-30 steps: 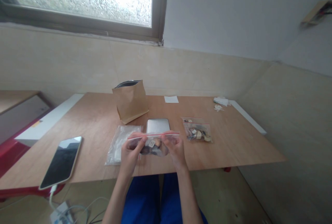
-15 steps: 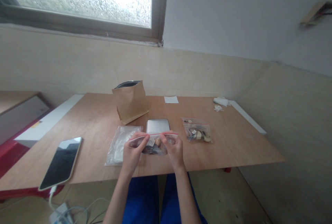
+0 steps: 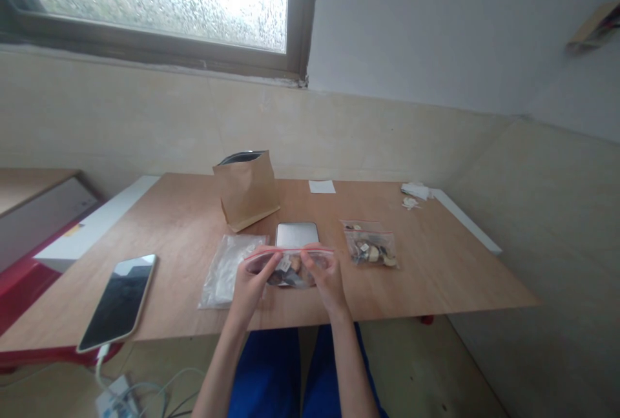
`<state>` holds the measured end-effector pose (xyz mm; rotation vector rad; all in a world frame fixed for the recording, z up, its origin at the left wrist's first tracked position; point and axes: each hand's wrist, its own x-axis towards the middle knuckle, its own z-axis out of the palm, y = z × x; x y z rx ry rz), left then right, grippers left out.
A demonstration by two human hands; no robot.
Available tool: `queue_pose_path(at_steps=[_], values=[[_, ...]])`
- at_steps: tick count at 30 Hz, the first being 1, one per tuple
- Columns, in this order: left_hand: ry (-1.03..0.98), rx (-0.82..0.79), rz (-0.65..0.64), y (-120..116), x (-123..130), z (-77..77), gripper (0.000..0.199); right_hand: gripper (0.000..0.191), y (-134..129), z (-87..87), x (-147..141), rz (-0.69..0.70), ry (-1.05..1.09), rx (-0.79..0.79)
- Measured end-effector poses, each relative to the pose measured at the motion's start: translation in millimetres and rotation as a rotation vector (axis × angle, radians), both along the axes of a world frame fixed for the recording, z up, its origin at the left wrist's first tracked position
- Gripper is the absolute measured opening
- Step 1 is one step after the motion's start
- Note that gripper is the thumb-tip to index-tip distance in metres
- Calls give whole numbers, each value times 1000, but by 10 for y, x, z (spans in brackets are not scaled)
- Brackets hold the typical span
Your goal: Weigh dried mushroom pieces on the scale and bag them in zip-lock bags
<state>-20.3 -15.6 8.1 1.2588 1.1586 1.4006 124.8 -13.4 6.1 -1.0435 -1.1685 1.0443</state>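
Firmly, the fingers (image 3: 265,259) of the left hand (image 3: 252,283) sit close together and pinch the left end of a clear zip bag (image 3: 290,271), just under its red seal strip. The fingertips (image 3: 310,252) of the right hand (image 3: 328,279) grip the right end in the same way, and the two hands stay a little apart along the strip. Whether the seal is closed cannot be told. The zip bag is held just above a plywood table (image 3: 436,276), and it contains brown and pale pieces with a small label among them.

Directly behind the zip bag lies a flat silver metal case (image 3: 297,234). Just to its left is a flattened clear plastic bag (image 3: 227,272), partly beneath the left hand. To its right, a second zip bag (image 3: 371,245) holds similar mixed pieces. Farther behind and to the left, a kraft paper pouch (image 3: 246,192) with a dark lining stands upright. Well behind the zip bag lies a white paper slip (image 3: 322,187), with white scraps (image 3: 411,193) farther right. Well to its left, a smartphone (image 3: 119,302) lies face up, a white cable (image 3: 100,360) running from its lower end.
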Motion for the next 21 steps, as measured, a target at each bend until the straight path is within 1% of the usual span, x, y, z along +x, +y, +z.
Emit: queue_pose_path(at_steps=[2, 4, 8, 13, 15, 21], values=[[20, 17, -7, -1, -1, -9, 23, 15, 0, -5, -13, 15, -10, -9], [62, 66, -4, -1, 3, -5, 19, 16, -3, 0, -27, 15, -19, -11], [113, 156, 45, -15, 28, 36, 16, 15, -17, 39, -69, -7, -48, 31], [90, 144, 129, -49, 82, 35, 16, 13, -19, 52, -173, -146, -106, 67], [76, 135, 150, -50, 91, 14, 17, 12, -7, 33, -196, -172, -104, 69], [128, 158, 98, -27, 88, -20, 17, 13, 26, -36, -161, -71, -92, 51]])
